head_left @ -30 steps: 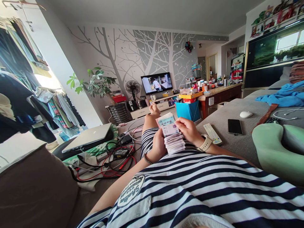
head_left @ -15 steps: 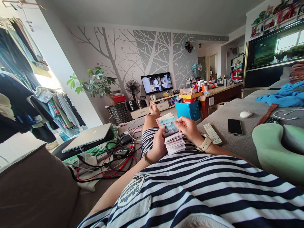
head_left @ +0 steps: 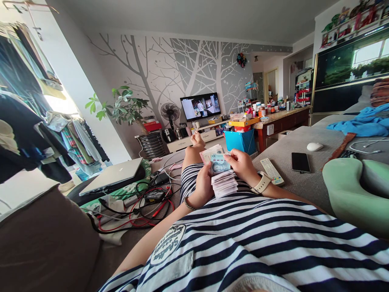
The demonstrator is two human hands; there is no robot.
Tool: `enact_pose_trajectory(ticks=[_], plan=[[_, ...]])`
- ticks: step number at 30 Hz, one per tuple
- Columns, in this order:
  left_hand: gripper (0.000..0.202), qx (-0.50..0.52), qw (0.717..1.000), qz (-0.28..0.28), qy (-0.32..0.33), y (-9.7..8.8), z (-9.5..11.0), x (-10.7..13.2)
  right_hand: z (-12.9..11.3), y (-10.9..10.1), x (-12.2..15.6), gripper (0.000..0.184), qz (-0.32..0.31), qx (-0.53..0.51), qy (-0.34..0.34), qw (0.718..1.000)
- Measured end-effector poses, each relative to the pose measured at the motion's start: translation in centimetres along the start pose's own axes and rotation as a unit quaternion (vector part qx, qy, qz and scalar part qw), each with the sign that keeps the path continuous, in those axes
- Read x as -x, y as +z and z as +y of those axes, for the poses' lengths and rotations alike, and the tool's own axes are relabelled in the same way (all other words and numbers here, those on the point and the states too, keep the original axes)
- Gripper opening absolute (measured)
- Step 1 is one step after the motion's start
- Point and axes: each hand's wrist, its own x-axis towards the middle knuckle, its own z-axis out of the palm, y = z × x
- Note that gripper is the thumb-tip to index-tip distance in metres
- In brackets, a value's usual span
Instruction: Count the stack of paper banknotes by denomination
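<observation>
My left hand (head_left: 204, 181) is closed around a folded stack of banknotes (head_left: 225, 184), the lower ends of which hang below the fingers toward my lap. A bluish-green banknote (head_left: 219, 164) faces me at the front, and paler, pinkish notes show behind its upper left edge. My right hand (head_left: 242, 163) pinches the right edge of that bluish note between thumb and fingers. It wears a light-strapped watch (head_left: 263, 183). A braided bracelet (head_left: 189, 204) circles my left wrist. The fingertips behind the notes are hidden.
On the sofa to the right lie a remote control (head_left: 272, 171), a black phone (head_left: 300, 162), a white mouse (head_left: 315, 146) and a green neck pillow (head_left: 349, 190). Tangled cables (head_left: 152, 198) and a laptop (head_left: 114, 175) lie on the left. A blue box (head_left: 239, 141) stands beyond my legs.
The bluish note at the front has shifted right, away from the notes behind it, uncovering more of the paler ones. Both hands stay in nearly the same place.
</observation>
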Motion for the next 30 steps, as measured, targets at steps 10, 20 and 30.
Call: enact_pose_trajectory(ticks=[10,20,30], plan=[[0.026,-0.003,1.0,-0.01,0.003,-0.6,-0.4,-0.6,-0.5,-0.1,0.3,0.047,-0.009,-0.043,-0.027,0.999],[0.011,-0.103,0.992,0.022,0.066,0.0,0.1,0.1,-0.5,-0.1,0.2,0.043,-0.023,-0.063,-0.03,0.997],[0.011,-0.139,0.986,0.049,0.083,0.1,0.5,0.4,-0.5,-0.2,0.2,0.044,-0.024,-0.058,-0.034,0.997]])
